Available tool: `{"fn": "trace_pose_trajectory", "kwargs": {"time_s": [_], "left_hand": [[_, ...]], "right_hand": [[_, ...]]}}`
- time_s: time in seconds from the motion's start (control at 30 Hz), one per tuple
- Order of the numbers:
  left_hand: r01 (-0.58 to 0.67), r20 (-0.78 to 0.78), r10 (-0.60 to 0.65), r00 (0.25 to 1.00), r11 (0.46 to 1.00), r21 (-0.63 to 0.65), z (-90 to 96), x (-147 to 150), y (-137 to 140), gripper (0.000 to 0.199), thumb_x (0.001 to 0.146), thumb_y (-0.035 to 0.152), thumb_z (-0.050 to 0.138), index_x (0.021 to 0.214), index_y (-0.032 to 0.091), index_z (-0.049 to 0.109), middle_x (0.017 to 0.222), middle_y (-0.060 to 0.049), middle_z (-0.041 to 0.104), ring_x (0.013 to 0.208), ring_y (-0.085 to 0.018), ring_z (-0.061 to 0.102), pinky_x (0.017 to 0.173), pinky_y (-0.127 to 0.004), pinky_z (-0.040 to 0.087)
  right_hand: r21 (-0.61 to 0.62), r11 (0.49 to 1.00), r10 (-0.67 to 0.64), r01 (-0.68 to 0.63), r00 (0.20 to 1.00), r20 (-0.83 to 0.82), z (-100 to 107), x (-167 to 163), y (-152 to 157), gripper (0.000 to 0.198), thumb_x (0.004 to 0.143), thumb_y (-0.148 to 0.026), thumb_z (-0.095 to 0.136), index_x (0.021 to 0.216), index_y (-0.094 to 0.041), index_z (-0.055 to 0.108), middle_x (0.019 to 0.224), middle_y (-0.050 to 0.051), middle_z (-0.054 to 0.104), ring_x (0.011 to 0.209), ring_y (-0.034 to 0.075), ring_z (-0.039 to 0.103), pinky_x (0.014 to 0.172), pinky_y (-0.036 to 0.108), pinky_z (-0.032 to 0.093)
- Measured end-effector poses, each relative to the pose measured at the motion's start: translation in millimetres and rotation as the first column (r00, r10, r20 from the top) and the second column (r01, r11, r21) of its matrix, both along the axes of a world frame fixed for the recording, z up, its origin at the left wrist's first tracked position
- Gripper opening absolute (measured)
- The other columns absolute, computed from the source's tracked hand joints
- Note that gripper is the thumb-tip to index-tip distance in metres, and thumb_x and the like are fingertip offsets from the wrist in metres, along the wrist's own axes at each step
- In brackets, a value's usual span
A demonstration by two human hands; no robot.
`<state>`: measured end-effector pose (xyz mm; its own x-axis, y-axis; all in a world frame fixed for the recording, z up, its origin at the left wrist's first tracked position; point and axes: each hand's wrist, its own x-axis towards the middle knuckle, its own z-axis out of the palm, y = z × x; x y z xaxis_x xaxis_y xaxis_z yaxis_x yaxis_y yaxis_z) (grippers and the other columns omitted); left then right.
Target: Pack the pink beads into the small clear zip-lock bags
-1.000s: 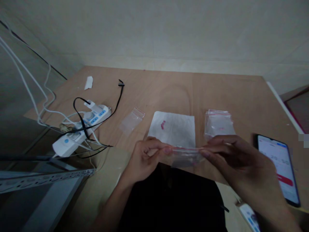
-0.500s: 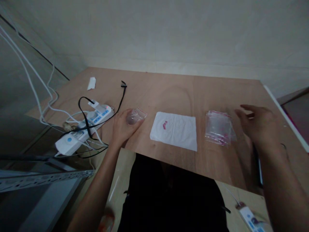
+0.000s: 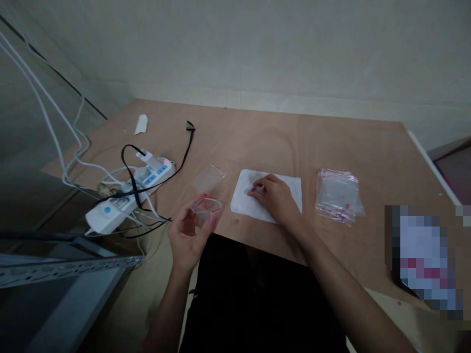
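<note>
My left hand [image 3: 187, 233] is closed round a small clear zip bag [image 3: 208, 208] with a red line at its mouth. The bag's mouth gapes upward, just off the table's front edge. Behind it another clear zip bag [image 3: 209, 177] lies flat. My right hand [image 3: 274, 196] rests over a white cloth or paper sheet [image 3: 243, 201], thumb and fingers pinched. A trace of small pink pieces [image 3: 253, 189] shows at its fingertips; the hand hides most of them. Right of the sheet lies a stack of clear zip bags [image 3: 337, 196].
A white power strip [image 3: 127, 198] with tangled white and black cables lies at the left of the wooden table [image 3: 257, 137]. A white scrap [image 3: 141, 124] sits at the back left. A blurred-out device [image 3: 423, 255] is at the front right.
My right hand has moved left from beside the bag stack onto the white sheet. My left hand has come nearer me, holding an open-mouthed bag; another bag now shows flat behind it.
</note>
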<state>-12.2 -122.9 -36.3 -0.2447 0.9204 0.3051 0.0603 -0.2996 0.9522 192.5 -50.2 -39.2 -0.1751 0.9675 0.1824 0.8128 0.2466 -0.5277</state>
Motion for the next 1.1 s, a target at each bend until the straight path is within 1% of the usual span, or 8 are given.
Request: {"fn": "trace_pose_trajectory", "kwargs": {"time_s": [0.17, 0.4, 0.73, 0.8, 0.87, 0.97, 1.03, 1.1], "left_hand": [[0.016, -0.109, -0.022, 0.994, 0.998, -0.053, -6.8, 4, -19, 0.036, 0.074, 0.024, 0.075, 0.108, 0.018, 0.066, 0.101, -0.008, 0.075, 0.092, -0.02, 0.07, 0.085, -0.032, 0.056], [0.029, -0.244, -0.046, 0.969, 0.997, -0.072, -12.6, 5, -22, 0.038, 0.074, 0.024, 0.074, 0.111, 0.018, 0.065, 0.106, -0.008, 0.073, 0.095, -0.022, 0.069, 0.083, -0.033, 0.056], [0.106, -0.479, -0.079, 0.874, 0.994, 0.03, -5.4, 13, -11, 0.043, 0.072, 0.027, 0.076, 0.112, 0.019, 0.062, 0.109, -0.009, 0.07, 0.098, -0.023, 0.067, 0.086, -0.039, 0.055], [0.121, -0.498, -0.083, 0.863, 0.992, 0.044, -1.5, 18, -8, 0.043, 0.072, 0.028, 0.076, 0.112, 0.02, 0.061, 0.108, -0.009, 0.07, 0.097, -0.023, 0.067, 0.085, -0.039, 0.055], [0.137, -0.489, -0.086, 0.868, 0.988, 0.071, 2.0, 24, -4, 0.044, 0.072, 0.028, 0.076, 0.113, 0.02, 0.061, 0.108, -0.009, 0.07, 0.097, -0.023, 0.066, 0.085, -0.039, 0.055], [0.177, -0.444, -0.106, 0.89, 0.976, 0.123, 4.9, 36, 3, 0.047, 0.072, 0.028, 0.077, 0.115, 0.021, 0.059, 0.111, -0.009, 0.069, 0.101, -0.023, 0.065, 0.089, -0.039, 0.054], [0.192, -0.411, -0.111, 0.905, 0.968, 0.16, 4.5, 45, 7, 0.048, 0.072, 0.029, 0.077, 0.115, 0.022, 0.059, 0.11, -0.008, 0.069, 0.101, -0.022, 0.066, 0.09, -0.039, 0.054], [0.188, -0.372, -0.106, 0.922, 0.963, 0.191, 2.4, 53, 10, 0.045, 0.073, 0.029, 0.076, 0.114, 0.023, 0.059, 0.108, -0.007, 0.069, 0.098, -0.021, 0.066, 0.087, -0.038, 0.055]], "right_hand": [[-0.033, 0.999, 0.023, -0.021, 0.997, 0.068, 3, -7, -4, 0.013, 0.087, -0.016, 0.058, 0.091, -0.012, 0.07, 0.092, 0.014, 0.068, 0.082, 0.022, 0.064, 0.076, 0.034, 0.051], [-0.042, 0.999, 0.0, 0.006, 0.99, 0.141, 8, -11, -10, 0.029, 0.089, -0.008, 0.043, 0.094, -0.01, 0.071, 0.096, 0.019, 0.069, 0.089, 0.028, 0.065, 0.078, 0.039, 0.05], [-0.059, 0.997, -0.042, 0.054, 0.981, 0.19, 15, -8, 2, 0.023, 0.085, -0.007, 0.049, 0.082, -0.011, 0.072, 0.087, 0.017, 0.071, 0.076, 0.025, 0.066, 0.07, 0.037, 0.05], [-0.055, 0.997, -0.036, 0.044, 0.989, 0.141, 24, -6, -3, 0.02, 0.084, -0.009, 0.053, 0.082, -0.012, 0.072, 0.086, 0.015, 0.073, 0.075, 0.023, 0.067, 0.07, 0.036, 0.051], [-0.032, 0.999, 0.001, -0.002, 1.0, -0.022, 38, -3, -14, 0.015, 0.083, -0.011, 0.058, 0.084, -0.014, 0.073, 0.085, 0.011, 0.074, 0.072, 0.02, 0.068, 0.069, 0.032, 0.053], [0.02, 0.99, 0.138, -0.138, 0.952, -0.273, 67, 0, -33, 0.011, 0.082, -0.013, 0.063, 0.086, -0.016, 0.073, 0.083, 0.005, 0.074, 0.07, 0.016, 0.068, 0.066, 0.027, 0.053], [0.022, 0.977, 0.21, -0.212, 0.939, -0.272, 84, 1, -42, 0.013, 0.082, -0.011, 0.063, 0.088, -0.017, 0.073, 0.083, 0.004, 0.074, 0.071, 0.015, 0.068, 0.064, 0.025, 0.052], [0.003, 0.967, 0.251, -0.255, 0.949, -0.189, 96, 3, -46, 0.015, 0.082, -0.008, 0.063, 0.087, -0.017, 0.073, 0.083, 0.004, 0.074, 0.072, 0.015, 0.068, 0.066, 0.025, 0.052]]}}
